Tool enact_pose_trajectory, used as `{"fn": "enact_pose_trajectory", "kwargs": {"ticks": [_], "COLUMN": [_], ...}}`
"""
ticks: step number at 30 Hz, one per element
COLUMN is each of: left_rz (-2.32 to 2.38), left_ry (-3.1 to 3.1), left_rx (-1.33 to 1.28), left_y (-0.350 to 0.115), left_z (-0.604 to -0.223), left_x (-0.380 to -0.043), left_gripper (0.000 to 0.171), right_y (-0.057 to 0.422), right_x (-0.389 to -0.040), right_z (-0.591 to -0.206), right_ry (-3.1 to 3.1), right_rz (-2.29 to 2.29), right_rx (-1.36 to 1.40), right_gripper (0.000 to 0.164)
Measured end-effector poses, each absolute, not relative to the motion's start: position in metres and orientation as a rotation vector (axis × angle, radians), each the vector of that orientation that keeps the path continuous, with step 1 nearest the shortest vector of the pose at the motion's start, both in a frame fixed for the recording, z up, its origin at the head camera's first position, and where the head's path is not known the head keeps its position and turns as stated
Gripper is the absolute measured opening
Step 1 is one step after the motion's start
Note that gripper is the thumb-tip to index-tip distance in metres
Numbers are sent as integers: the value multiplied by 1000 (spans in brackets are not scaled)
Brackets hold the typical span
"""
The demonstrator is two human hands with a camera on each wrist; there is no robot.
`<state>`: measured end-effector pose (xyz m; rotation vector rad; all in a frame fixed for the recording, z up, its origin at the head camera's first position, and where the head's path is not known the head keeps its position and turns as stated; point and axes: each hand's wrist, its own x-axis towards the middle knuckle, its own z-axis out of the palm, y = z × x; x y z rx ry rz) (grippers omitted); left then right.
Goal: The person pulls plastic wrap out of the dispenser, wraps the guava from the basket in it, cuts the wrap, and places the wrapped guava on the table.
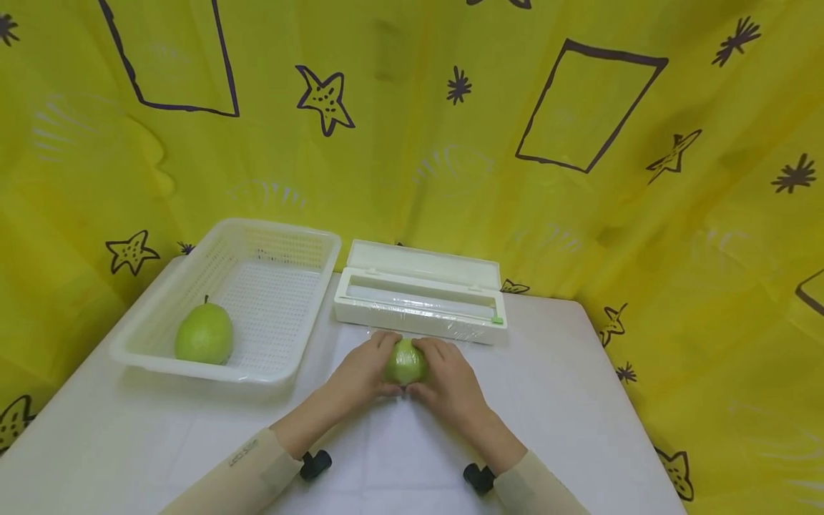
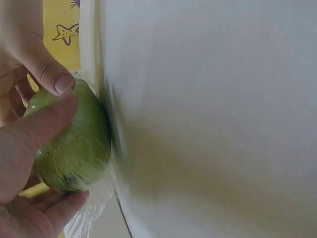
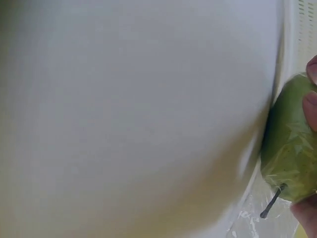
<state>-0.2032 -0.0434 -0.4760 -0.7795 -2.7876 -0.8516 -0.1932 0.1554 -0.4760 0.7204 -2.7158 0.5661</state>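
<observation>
A green pear (image 1: 407,363) lies near the middle of the white table, with clear cling film (image 2: 94,213) over its skin. My left hand (image 1: 365,365) grips its left side and my right hand (image 1: 452,378) its right side, fingers curved round it and both thumbs at the near side. In the left wrist view the two thumbs press on the pear (image 2: 86,136). Its dark stem (image 3: 271,202) shows in the right wrist view, beside loose, crinkled film. Just behind the hands stands a white cling film box (image 1: 418,322), lid up, a film roll (image 1: 418,302) inside.
To the left is a white plastic basket (image 1: 283,315) holding another green pear (image 1: 204,333) with its stem up. A yellow patterned curtain (image 1: 399,143) hangs behind the table (image 1: 553,400) and along its sides.
</observation>
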Motion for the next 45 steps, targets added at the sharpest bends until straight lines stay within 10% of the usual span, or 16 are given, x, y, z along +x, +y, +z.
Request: {"fn": "enact_pose_trajectory", "kwargs": {"ticks": [17,23,30,45], "left_rz": [-830,-965,-1054,-1000], "left_ry": [-2914,-2828,-2773,-2657], "left_rx": [-761,-673,-563,-617], "left_y": [-39,-37,-41,-40], "left_z": [-468,-473,-476,-482], "left_x": [-215,-208,-199,-206], "left_gripper": [89,115,78,66], "right_y": [146,143,144,140], "right_x": [-195,-197,-195,-202], "right_z": [-463,-455,-458,-478], "right_ry": [-2809,-2863,-2900,-2837], "right_rz": [346,245,353,630], "right_rx": [738,726,669,498], "right_gripper": [86,88,92,90]}}
